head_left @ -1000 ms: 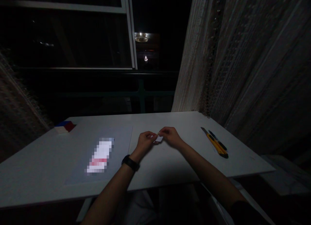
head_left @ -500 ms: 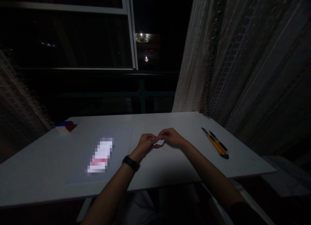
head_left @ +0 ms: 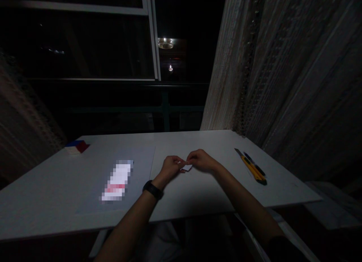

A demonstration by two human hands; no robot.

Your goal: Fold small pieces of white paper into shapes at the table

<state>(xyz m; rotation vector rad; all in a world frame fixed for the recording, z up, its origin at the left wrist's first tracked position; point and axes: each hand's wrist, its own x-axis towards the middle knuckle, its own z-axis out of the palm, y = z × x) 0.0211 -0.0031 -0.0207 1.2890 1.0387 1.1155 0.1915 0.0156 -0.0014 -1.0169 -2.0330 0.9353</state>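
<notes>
In the head view, the small white paper-like piece (head_left: 187, 167) is just below and right of the centre of the frame, raised between two bare hands above a white rectangular table (head_left: 198, 207). The left hand (head_left: 170, 166), its wrist wearing a black watch-like band (head_left: 153, 190), pinches the piece's left side between its fingers. The fingers of the right hand (head_left: 201, 160) are bunched together and pinch its upper right edge; the fingertips of both hands nearly meet there, and the dim light hides exactly how they overlap.

At the right of the frame, a yellow utility knife (head_left: 251, 168) with its metal blade out lies on the table, pointing to the upper left, with a slim dark pen (head_left: 255, 164) just beside it. In the lower left, a bright pixelated rectangle (head_left: 117, 179) with a pinkish band sits on a pale flat sheet (head_left: 143, 162). Farther left, near the table's far corner, rests a block (head_left: 75, 147) with blue, red and white faces
</notes>
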